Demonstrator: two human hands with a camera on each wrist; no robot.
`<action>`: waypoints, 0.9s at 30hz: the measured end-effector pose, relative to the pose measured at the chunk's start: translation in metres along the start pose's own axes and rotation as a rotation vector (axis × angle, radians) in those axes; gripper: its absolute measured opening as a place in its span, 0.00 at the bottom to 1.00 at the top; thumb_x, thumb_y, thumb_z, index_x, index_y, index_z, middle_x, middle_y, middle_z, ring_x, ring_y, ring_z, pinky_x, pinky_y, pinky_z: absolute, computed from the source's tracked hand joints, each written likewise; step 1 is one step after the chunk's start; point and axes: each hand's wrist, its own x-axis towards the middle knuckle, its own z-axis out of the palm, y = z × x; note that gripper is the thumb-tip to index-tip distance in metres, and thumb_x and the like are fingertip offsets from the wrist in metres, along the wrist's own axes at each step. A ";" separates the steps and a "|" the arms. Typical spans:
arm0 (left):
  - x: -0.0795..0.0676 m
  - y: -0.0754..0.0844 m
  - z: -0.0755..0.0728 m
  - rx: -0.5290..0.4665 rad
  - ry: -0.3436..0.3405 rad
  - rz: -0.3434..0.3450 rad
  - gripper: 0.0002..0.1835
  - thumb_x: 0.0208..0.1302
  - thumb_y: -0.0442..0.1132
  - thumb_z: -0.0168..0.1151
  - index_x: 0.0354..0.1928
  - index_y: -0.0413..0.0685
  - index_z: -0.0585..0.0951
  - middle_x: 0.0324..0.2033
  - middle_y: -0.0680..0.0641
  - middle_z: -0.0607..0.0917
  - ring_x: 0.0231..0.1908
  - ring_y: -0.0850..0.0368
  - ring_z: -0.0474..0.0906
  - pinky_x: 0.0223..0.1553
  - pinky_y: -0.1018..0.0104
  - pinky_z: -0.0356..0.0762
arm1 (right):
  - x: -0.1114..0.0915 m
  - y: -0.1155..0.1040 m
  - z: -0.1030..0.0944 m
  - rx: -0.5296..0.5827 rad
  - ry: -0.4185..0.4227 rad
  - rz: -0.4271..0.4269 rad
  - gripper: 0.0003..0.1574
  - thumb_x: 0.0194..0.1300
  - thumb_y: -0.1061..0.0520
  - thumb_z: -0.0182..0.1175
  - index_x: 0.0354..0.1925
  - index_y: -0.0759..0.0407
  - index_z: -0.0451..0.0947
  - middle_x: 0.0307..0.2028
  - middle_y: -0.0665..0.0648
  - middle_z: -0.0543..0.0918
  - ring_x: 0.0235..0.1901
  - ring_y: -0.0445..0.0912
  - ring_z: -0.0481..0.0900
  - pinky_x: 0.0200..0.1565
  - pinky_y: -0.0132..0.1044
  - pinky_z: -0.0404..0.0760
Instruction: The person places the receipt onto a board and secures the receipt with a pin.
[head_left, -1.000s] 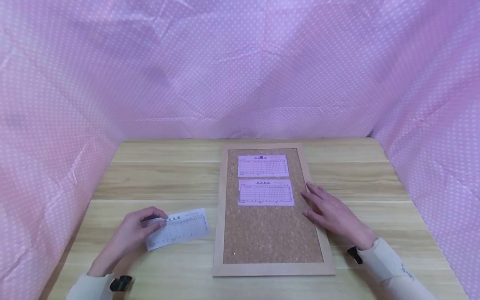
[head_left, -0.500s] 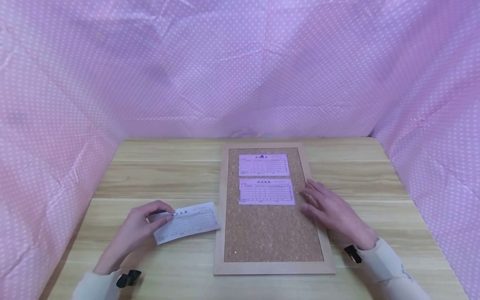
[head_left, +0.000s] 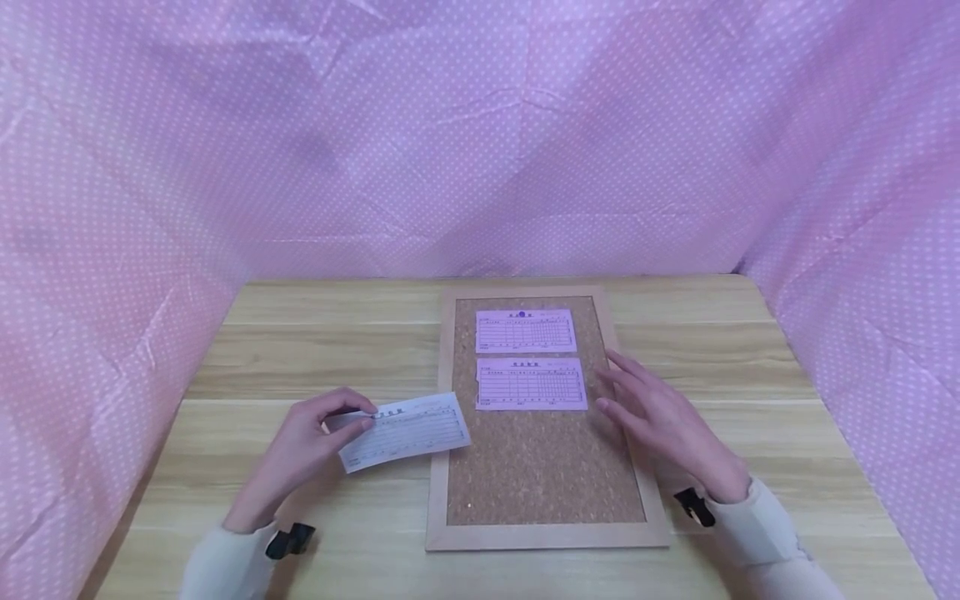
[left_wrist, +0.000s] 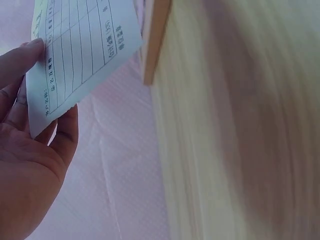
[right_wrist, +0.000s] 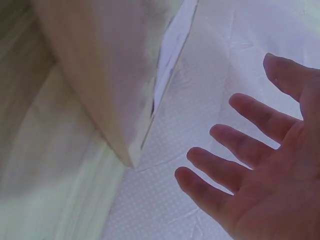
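Between thumb and fingers, my left hand pinches a white printed receipt slip by its left end. The slip is held tilted, its right end over the left frame of the corkboard. Two pink receipt slips lie on the cork: an upper slip with a purple pushpin at its top, and a lower slip. Fingers spread, my right hand is over the board's right edge and holds nothing. In the left wrist view the white slip shows printed lines and the thumb on its face.
The corkboard's light wooden frame lies on a wood-grain table. Pink dotted cloth hangs behind the table and at both sides. A small pale dot is near the cork's lower left corner.
My left hand has carried the white slip rightward and away from me, from beside the board to over its left frame. My right hand has shifted slightly left and looks raised off the board.
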 end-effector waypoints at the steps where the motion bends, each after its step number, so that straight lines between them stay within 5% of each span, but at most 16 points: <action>1: 0.002 0.003 0.002 -0.008 0.001 -0.003 0.11 0.62 0.29 0.73 0.41 0.54 0.87 0.38 0.57 0.88 0.33 0.64 0.80 0.35 0.70 0.78 | 0.000 -0.002 0.000 0.009 0.010 -0.004 0.31 0.75 0.50 0.62 0.68 0.65 0.74 0.75 0.69 0.63 0.71 0.69 0.64 0.66 0.69 0.65; 18: 0.022 0.046 0.035 -0.124 0.053 -0.071 0.10 0.64 0.29 0.72 0.41 0.53 0.88 0.41 0.56 0.89 0.40 0.59 0.82 0.41 0.66 0.79 | 0.002 -0.031 -0.002 0.166 0.179 -0.093 0.29 0.72 0.55 0.66 0.69 0.57 0.75 0.72 0.60 0.72 0.70 0.63 0.70 0.68 0.63 0.67; 27: 0.029 0.057 0.048 -0.161 0.050 -0.046 0.10 0.63 0.27 0.72 0.41 0.52 0.88 0.41 0.54 0.89 0.40 0.57 0.83 0.41 0.66 0.81 | 0.003 -0.047 -0.003 0.258 0.245 -0.154 0.27 0.69 0.63 0.66 0.65 0.56 0.79 0.69 0.58 0.76 0.68 0.58 0.74 0.71 0.33 0.63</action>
